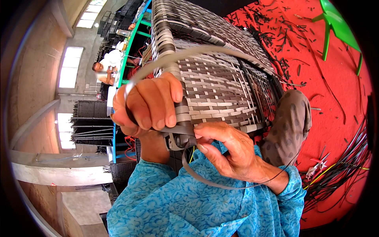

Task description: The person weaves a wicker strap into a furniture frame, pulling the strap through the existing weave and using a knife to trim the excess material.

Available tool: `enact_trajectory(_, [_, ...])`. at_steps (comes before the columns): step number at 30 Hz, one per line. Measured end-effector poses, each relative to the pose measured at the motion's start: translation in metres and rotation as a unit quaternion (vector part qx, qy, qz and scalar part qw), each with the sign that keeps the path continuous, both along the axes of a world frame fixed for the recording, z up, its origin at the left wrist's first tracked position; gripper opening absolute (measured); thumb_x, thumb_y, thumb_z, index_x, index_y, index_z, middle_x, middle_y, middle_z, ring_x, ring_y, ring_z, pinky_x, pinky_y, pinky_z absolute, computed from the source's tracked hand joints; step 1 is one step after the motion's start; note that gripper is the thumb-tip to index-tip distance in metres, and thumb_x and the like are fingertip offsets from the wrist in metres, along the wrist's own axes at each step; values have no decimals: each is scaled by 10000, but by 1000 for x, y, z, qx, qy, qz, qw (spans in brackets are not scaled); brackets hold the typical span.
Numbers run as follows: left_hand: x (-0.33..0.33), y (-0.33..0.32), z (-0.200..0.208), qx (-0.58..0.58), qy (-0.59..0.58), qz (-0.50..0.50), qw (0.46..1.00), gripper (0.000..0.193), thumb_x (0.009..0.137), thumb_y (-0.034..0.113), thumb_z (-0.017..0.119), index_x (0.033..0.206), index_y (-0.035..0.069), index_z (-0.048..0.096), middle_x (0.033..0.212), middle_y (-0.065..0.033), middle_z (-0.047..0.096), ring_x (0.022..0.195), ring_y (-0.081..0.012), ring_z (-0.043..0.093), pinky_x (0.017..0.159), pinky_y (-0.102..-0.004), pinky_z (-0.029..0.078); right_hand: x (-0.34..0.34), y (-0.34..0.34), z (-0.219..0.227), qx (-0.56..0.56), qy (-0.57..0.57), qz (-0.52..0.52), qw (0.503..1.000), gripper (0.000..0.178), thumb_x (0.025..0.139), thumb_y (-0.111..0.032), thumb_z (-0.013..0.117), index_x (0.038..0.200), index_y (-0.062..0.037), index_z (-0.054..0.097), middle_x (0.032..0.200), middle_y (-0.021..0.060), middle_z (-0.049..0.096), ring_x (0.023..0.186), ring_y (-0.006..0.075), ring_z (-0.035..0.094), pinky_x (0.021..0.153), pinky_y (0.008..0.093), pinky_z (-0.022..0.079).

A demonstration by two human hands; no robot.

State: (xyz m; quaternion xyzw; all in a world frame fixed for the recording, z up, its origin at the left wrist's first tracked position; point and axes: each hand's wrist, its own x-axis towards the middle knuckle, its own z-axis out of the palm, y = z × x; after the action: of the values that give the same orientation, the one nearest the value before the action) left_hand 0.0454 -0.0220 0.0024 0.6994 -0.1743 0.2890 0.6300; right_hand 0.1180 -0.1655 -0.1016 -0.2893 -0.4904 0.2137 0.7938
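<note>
A woven wicker chair part (221, 91) in brown, grey and pale flat strips leans in front of me. My left hand (148, 103) is curled closed around a flat grey-brown plastic strip (177, 129) beside the chair's wrapped frame edge. From this hand the strip arcs over the weave toward the right. At the frame's near end, my right hand (233, 152) has its thumb and forefinger closed on the strip by the dark wrapped corner (184, 140). Below the corner, a loose length of strip (205, 181) loops across my blue patterned clothing.
Pliers (316, 169) and a bundle of dark strips (343, 170) lie on the red floor (327, 102) at the right. Dark scraps litter it farther off. A green plastic chair (341, 27) stands far right. Another person (110, 63) is by the green-framed table (128, 49).
</note>
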Motion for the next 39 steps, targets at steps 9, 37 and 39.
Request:
enact_trajectory(9, [-1,-4,4,58,22,125,990,508,945,445,423,887,-38,570,745,-136,623,628,-263,623,733,-446,430,2,-2,0,-49,55,53,996,278,814,41,589,1089,21,559,952,158,628,811,266,640,682,313,519])
enact_trajectory(37, [0,-17,11,17,99,109,989,427,902,155,544,1224,-118,476,855,-169,655,775,-211,649,727,-291,507,0,-11,6,-84,63,76,992,313,875,10,566,1186,10,532,965,128,611,779,176,645,702,273,518])
enact_trajectory(39, [0,-18,10,18,105,110,988,439,903,154,545,1242,-112,462,859,-167,656,783,-211,648,733,-294,506,5,-16,9,-115,-4,59,992,318,893,-30,564,1199,31,508,985,112,597,789,151,616,693,260,510])
